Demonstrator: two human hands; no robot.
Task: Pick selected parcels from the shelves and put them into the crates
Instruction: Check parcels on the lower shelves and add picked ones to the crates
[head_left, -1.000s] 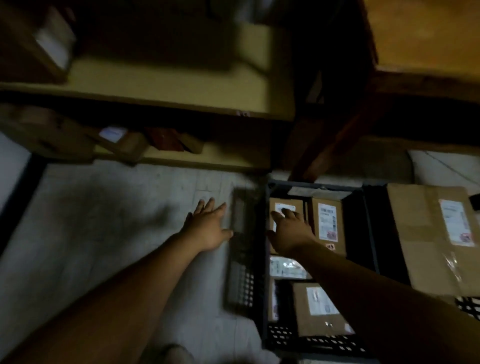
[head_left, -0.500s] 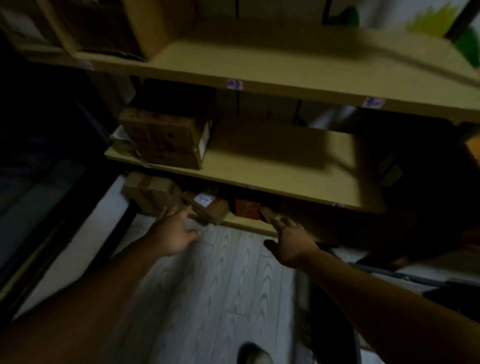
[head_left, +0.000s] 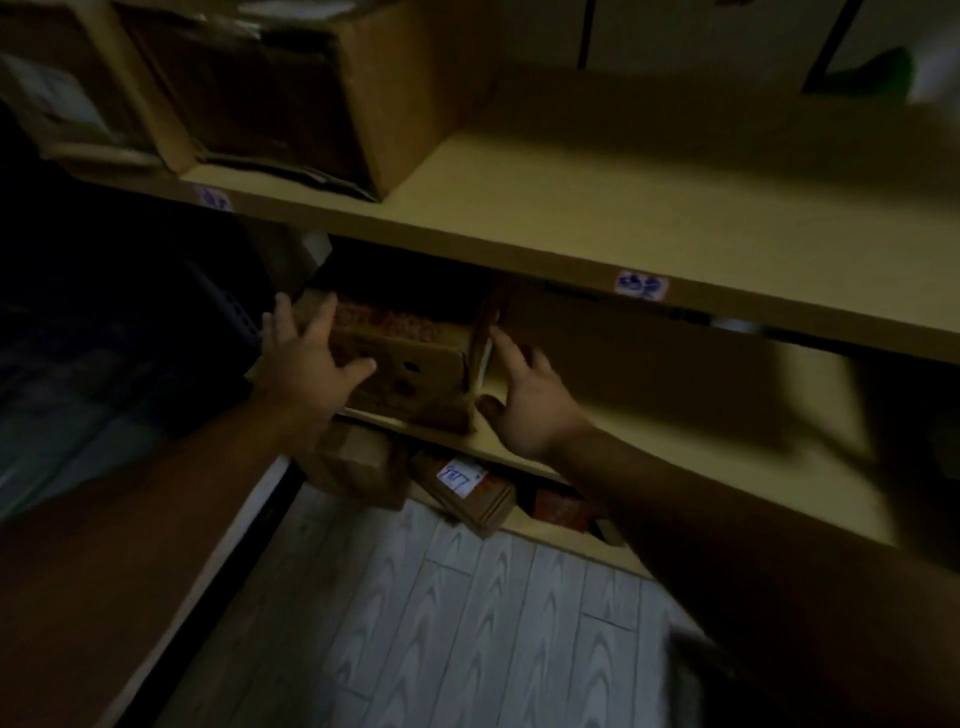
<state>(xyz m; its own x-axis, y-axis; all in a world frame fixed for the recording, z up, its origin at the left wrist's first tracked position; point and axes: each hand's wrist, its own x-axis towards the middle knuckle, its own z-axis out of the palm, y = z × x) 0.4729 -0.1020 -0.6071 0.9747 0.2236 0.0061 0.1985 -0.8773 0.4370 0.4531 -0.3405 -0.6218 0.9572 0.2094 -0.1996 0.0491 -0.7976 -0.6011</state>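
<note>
On the middle shelf (head_left: 649, 415), I have both hands flanking a printed parcel (head_left: 410, 364).
My left hand (head_left: 306, 364) lies spread on the parcel's left end, thumb across its front. My right hand (head_left: 530, 400) is just beside its right end, fingers apart and gripping nothing. The parcel stands at the shelf's front edge.

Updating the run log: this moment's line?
left hand: open, at left end of brown printed cardboard box; right hand: open, at right end; box: on beige shelf
</note>
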